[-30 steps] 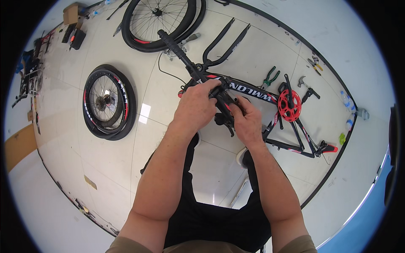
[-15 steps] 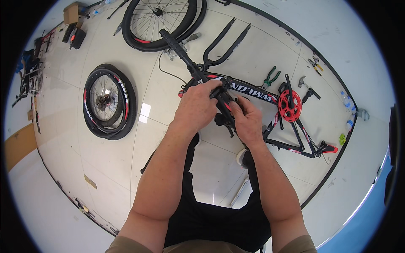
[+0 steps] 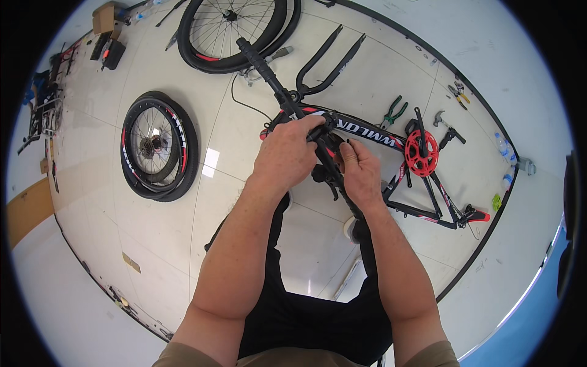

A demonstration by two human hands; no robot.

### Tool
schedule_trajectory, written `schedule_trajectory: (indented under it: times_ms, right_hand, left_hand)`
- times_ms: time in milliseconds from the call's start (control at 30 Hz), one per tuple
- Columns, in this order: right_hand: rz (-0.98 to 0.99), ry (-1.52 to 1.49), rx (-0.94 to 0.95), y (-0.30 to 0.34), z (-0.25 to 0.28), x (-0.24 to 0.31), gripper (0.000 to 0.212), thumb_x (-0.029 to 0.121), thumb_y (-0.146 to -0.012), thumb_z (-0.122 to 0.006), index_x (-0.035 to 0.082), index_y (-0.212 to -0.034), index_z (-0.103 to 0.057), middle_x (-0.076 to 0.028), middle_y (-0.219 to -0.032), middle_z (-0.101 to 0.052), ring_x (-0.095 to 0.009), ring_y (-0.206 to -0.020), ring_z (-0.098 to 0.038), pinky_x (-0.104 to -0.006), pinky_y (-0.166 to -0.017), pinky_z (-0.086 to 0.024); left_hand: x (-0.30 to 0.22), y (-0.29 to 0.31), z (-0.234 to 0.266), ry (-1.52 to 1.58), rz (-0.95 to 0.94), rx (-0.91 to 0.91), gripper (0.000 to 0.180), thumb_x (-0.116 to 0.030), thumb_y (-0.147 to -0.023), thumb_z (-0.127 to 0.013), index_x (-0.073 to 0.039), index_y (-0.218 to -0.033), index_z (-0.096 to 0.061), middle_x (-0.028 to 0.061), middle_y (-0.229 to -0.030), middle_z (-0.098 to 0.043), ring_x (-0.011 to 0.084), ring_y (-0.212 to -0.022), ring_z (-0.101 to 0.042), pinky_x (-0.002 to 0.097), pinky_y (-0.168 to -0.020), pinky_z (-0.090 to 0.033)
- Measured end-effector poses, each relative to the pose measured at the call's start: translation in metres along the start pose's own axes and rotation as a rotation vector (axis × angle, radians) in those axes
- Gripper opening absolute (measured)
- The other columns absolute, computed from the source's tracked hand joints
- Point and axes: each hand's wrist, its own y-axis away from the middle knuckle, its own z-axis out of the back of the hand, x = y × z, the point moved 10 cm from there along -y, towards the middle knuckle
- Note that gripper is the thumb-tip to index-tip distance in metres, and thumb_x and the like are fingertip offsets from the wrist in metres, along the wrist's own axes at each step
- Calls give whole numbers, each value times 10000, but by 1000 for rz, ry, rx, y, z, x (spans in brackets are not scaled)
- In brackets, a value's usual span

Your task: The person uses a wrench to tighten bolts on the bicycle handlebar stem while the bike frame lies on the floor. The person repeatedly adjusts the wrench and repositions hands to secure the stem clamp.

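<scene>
A black handlebar [image 3: 265, 72] runs slantwise in front of me, over the black, white and red bicycle frame [image 3: 390, 142]. My left hand [image 3: 284, 151] is closed round the middle of the bar, its fingers by the black stem [image 3: 331, 122]. Just right of the bar, my right hand [image 3: 362, 174] is pinched, thumb against the fingers. A small dark tip shows at its fingertips; I cannot make out what it belongs to. Beneath the hands, brake and shift levers [image 3: 324, 175] hang on the bar. Beyond the stem lies a black fork [image 3: 333, 76].
A red chainring [image 3: 422, 153] with its crank sits on the frame. Green-handled pliers [image 3: 394, 112], a hammer [image 3: 446, 125] and yellow-handled pliers [image 3: 458, 96] lie to the right. Wheels lie at the left [image 3: 192, 144] and far side [image 3: 208, 64]. Bottles [image 3: 501, 144] stand along the right wall.
My right hand has drawn slightly right, away from the stem, its fingertips closer together. The handlebar's far end has shifted a little right and farther away. My left hand keeps its hold.
</scene>
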Motion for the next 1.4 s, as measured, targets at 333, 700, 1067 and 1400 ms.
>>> schedule_trajectory:
  times_ms: [333,700,1067,1400]
  right_hand:
    - [-366,-334,125,4,-12,-23,317,279,-1092,-522,25,-1046,-706,-33,-711,-638,-79,-577,-505,-252,-513,-395]
    - [-380,-306,133,5,-8,-17,298,284,-1081,-536,45,-1068,-713,-47,-731,-653,-75,-567,-514,-245,-502,-395]
    - [-219,-231,133,6,-12,-8,149,90,-1016,-573,21,-1081,-688,-32,-819,-675,-80,-632,-552,-261,-558,-453]
    - [-367,-235,135,13,-8,-10,168,67,-981,-585,14,-1094,-698,-42,-798,-653,-77,-674,-548,-263,-573,-437]
  left_hand:
    - [-1,1,-2,-61,-6,6,443,33,-840,-653,-63,-1272,-678,188,-988,-741,349,-890,-705,406,-837,-533]
    - [-1,0,-5,-33,3,31,448,36,-836,-631,-46,-1275,-671,194,-996,-740,348,-895,-703,397,-849,-532]
    - [5,-2,-4,10,-11,-26,459,16,-847,-634,-71,-1297,-662,221,-1045,-727,378,-984,-698,448,-890,-536]
    - [6,-2,-3,-3,-2,-23,459,6,-848,-626,-79,-1298,-663,229,-1049,-722,400,-1007,-688,467,-907,-536]
